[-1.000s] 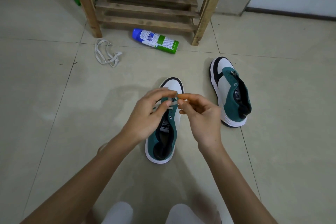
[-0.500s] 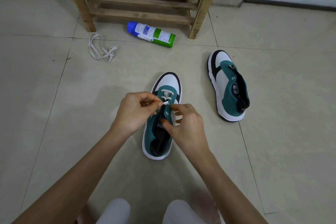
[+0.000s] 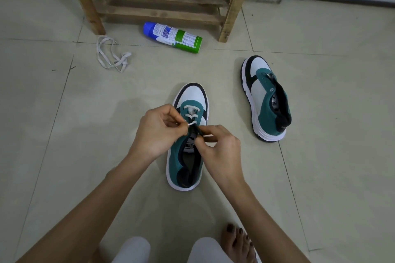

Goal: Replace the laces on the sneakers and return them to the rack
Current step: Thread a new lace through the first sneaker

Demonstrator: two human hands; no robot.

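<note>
A teal, white and black sneaker (image 3: 188, 162) lies on the tiled floor in front of me, toe pointing away. A white lace (image 3: 190, 111) crosses its lowest eyelets. My left hand (image 3: 158, 132) pinches the lace end at the left eyelet row. My right hand (image 3: 218, 145) pinches the other part of the lace by the tongue. The second sneaker (image 3: 266, 98) stands to the right, unlaced. A loose white lace (image 3: 111, 55) lies on the floor at the upper left.
A wooden rack (image 3: 162, 0) stands at the back against the wall. A blue, white and green spray can (image 3: 173, 37) lies on its side in front of it. My bare foot (image 3: 237, 241) and knees show at the bottom edge.
The hands have dropped from above the toe down to the sneaker's eyelets, with the lace now threaded through a further row. The view has tilted downward slightly.
</note>
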